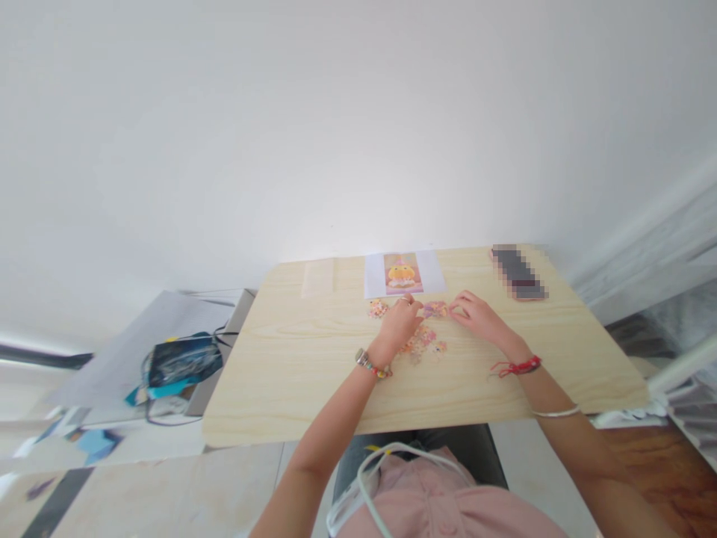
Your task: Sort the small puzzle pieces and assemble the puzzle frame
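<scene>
Both hands are over small, colourful jigsaw puzzle pieces on the table. A purple and orange cluster of puzzle pieces (435, 309) lies between them, flat on the wood. My left hand (401, 323) is at its left end, fingers curled and closed; what they hold, if anything, is too small to make out. At the right end, my right hand (477, 314) has thumb and fingertips pinched together on a puzzle piece at the cluster's edge. A pile of loose pieces (421, 342) lies below, partly hidden by my left hand. Another small pile (377, 308) sits to the left.
Behind the pieces lies a white sheet with a pumpkin picture (403, 273). A pale, clear sheet (318, 278) is at the table's back left, a blurred-out phone (516, 272) at the back right. The table (269, 373) meets a white wall. Bags (184, 365) stand beyond its left edge.
</scene>
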A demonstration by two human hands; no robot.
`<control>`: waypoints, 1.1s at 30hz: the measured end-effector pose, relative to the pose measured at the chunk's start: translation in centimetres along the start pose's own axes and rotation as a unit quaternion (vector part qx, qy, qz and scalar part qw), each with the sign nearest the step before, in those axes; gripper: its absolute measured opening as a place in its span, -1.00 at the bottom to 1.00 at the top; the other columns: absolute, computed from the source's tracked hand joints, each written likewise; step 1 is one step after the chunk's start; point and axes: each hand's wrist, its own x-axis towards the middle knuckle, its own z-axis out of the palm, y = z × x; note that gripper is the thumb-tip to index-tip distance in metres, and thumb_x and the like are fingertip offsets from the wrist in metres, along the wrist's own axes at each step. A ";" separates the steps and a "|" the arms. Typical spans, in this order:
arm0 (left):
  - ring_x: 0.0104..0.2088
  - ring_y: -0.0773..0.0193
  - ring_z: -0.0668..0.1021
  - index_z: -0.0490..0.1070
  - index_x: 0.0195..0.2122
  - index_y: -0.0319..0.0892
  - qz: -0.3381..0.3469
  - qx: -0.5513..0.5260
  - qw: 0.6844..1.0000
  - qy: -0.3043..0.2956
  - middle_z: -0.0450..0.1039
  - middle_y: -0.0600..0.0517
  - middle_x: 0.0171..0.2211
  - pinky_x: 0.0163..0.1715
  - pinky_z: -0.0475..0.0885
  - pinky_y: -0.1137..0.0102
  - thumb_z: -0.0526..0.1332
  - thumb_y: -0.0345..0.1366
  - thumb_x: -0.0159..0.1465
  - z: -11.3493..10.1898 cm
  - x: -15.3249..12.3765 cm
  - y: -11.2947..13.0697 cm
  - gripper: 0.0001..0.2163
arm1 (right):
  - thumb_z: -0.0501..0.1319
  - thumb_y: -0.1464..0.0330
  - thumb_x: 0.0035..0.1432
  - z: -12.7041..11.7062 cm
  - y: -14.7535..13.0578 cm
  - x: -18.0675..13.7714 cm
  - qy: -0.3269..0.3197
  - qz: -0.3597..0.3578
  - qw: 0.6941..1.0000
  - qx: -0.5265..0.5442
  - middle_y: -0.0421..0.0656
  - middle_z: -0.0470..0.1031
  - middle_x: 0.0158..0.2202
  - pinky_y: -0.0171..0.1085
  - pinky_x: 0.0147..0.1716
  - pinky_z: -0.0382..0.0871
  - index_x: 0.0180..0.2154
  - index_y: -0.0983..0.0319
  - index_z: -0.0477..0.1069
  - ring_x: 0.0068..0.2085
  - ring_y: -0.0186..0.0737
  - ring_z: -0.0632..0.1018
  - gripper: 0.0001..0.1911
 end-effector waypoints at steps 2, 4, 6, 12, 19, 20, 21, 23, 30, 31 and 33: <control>-0.22 0.21 0.44 0.33 -0.14 -0.20 -0.012 0.003 1.000 -0.006 0.28 -0.07 -0.17 -0.26 0.37 0.36 0.13 -0.36 0.17 -0.3 -0.7 -0.6 -0.78 | 0.08 0.35 0.12 0.1 0.0 -0.2 -0.004 0.000 1.000 0.005 -0.15 0.32 -0.31 -0.27 -0.23 0.30 -0.33 0.20 0.40 -0.28 -0.26 0.42 -0.86; -0.23 0.22 0.44 0.34 -0.14 -0.19 -0.026 0.002 1.000 -0.011 0.29 -0.06 -0.18 -0.25 0.37 0.37 0.13 -0.38 0.16 -0.5 -1.1 -1.1 -0.78 | 0.07 0.35 0.13 0.3 -0.1 -0.3 -0.008 0.004 1.000 0.005 -0.15 0.32 -0.30 -0.26 -0.23 0.30 -0.31 0.19 0.40 -0.27 -0.25 0.42 -0.85; -0.23 0.23 0.45 0.36 -0.15 -0.19 -0.037 -0.006 0.999 -0.014 0.30 -0.05 -0.19 -0.24 0.37 0.38 0.14 -0.39 0.15 -0.7 -1.5 -1.6 -0.78 | 0.07 0.37 0.13 0.3 -0.2 -0.4 -0.011 0.006 1.000 -0.002 -0.14 0.32 -0.29 -0.25 -0.22 0.31 -0.30 0.20 0.40 -0.27 -0.25 0.43 -0.85; -0.21 0.23 0.44 0.40 -0.21 -0.20 -0.032 -0.034 0.999 -0.015 0.32 -0.04 -0.22 -0.20 0.36 0.37 0.15 -0.37 0.15 -0.8 -2.4 -2.2 -0.82 | 0.04 0.40 0.15 0.4 -2.5 -0.4 -0.003 -0.018 1.000 -0.015 -0.12 0.32 -0.24 -0.23 -0.17 0.31 -0.24 0.20 0.39 -0.21 -0.24 0.42 -0.82; -0.21 0.27 0.44 0.40 -0.20 -0.20 -0.042 -0.032 0.999 -0.013 0.31 -0.03 -0.22 -0.17 0.35 0.39 0.14 -0.39 0.16 -0.9 -3.0 -2.1 -0.82 | 0.12 0.39 0.10 3.0 -7.0 1.2 -0.070 -0.053 0.992 -0.094 -0.07 0.33 -0.27 -0.24 -0.20 0.27 -0.39 0.29 0.41 -0.21 -0.21 0.39 -0.87; -0.21 0.27 0.44 0.40 -0.20 -0.21 -0.044 -0.032 0.998 -0.015 0.31 -0.03 -0.22 -0.17 0.35 0.39 0.14 -0.40 0.16 -0.9 -3.0 -2.1 -0.82 | 0.12 0.39 0.09 3.3 -7.3 1.4 -0.079 -0.049 0.990 -0.110 -0.07 0.33 -0.28 -0.25 -0.22 0.26 -0.40 0.30 0.41 -0.23 -0.22 0.39 -0.87; -0.21 0.27 0.44 0.40 -0.20 -0.21 -0.043 -0.032 0.998 -0.017 0.31 -0.04 -0.22 -0.17 0.35 0.39 0.13 -0.41 0.16 -0.9 -3.1 -2.1 -0.82 | 0.12 0.40 0.09 3.6 -7.4 1.6 -0.086 -0.048 0.987 -0.123 -0.07 0.34 -0.29 -0.26 -0.24 0.26 -0.41 0.31 0.41 -0.24 -0.23 0.39 -0.87; -0.20 0.26 0.43 0.40 -0.21 -0.22 -0.040 -0.034 0.998 -0.017 0.30 -0.04 -0.23 -0.16 0.34 0.39 0.13 -0.41 0.16 -1.0 -3.2 -2.2 -0.82 | 0.12 0.41 0.10 4.0 -7.4 1.8 -0.096 -0.054 0.984 -0.141 -0.07 0.34 -0.30 -0.28 -0.25 0.24 -0.42 0.32 0.42 -0.25 -0.23 0.39 -0.86; -0.23 0.28 0.43 0.42 -0.23 -0.18 -0.019 -0.046 0.999 -0.020 0.30 -0.01 -0.25 -0.18 0.35 0.40 0.14 -0.42 0.14 -1.0 -3.3 -2.4 -0.83 | 0.03 0.40 0.18 3.8 -7.1 2.5 -0.104 -0.062 0.986 -0.117 -0.07 0.37 -0.36 -0.29 -0.23 0.18 -0.41 0.32 0.45 -0.27 -0.27 0.40 -0.74; -0.24 0.29 0.43 0.42 -0.24 -0.17 -0.015 -0.049 0.999 -0.016 0.29 -0.01 -0.25 -0.20 0.35 0.40 0.14 -0.41 0.14 -1.0 -3.3 -2.3 -0.84 | 0.02 0.41 0.18 3.6 -7.0 2.6 -0.097 -0.050 0.989 -0.096 -0.08 0.38 -0.37 -0.29 -0.23 0.18 -0.41 0.32 0.45 -0.28 -0.28 0.40 -0.74; -0.24 0.29 0.42 0.42 -0.24 -0.15 -0.004 -0.057 0.998 0.001 0.29 0.00 -0.26 -0.22 0.35 0.41 0.15 -0.40 0.15 -1.0 -3.3 -2.2 -0.84 | 0.03 0.43 0.16 3.4 -6.8 2.8 -0.075 -0.018 0.996 -0.043 -0.11 0.39 -0.39 -0.30 -0.23 0.18 -0.42 0.30 0.46 -0.30 -0.31 0.40 -0.75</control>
